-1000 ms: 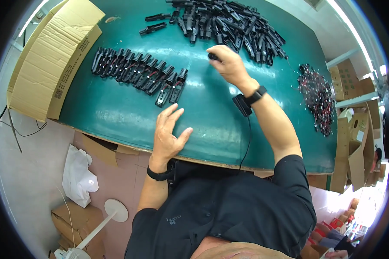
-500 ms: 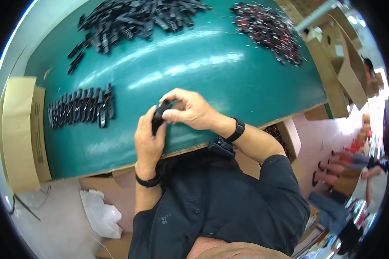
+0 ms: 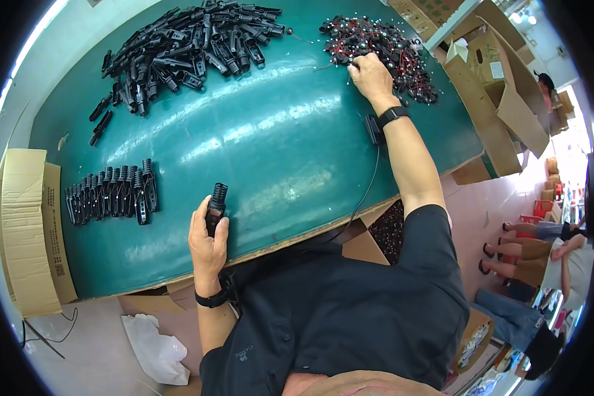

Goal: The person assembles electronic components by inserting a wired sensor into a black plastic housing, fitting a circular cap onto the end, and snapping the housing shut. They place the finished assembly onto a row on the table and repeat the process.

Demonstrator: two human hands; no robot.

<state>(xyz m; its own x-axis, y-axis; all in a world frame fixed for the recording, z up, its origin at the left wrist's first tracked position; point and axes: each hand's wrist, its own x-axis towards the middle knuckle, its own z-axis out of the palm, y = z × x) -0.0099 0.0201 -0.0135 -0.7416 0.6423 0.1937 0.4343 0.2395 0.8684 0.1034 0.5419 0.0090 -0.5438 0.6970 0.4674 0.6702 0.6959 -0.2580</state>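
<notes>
My left hand is wrapped round a black plastic housing with a ribbed sleeve end, held upright near the table's front edge. At the far right, my right hand reaches to the near edge of a pile of small black round parts with red and black wires. Its fingers are curled together; what they pinch, if anything, cannot be made out. A neat row of similar black housings with wires in them lies at the left. Behind it spreads a large heap of loose black housings.
The green tabletop carries all of this. An opened cardboard box stands at the left edge, another at the right. A black device with a cable lies by my right wrist. People sit and stand at far right.
My right hand has left the housing and moved far right to the pile of wired parts. My left hand keeps the housing, lower and slightly left. The view has shifted a little.
</notes>
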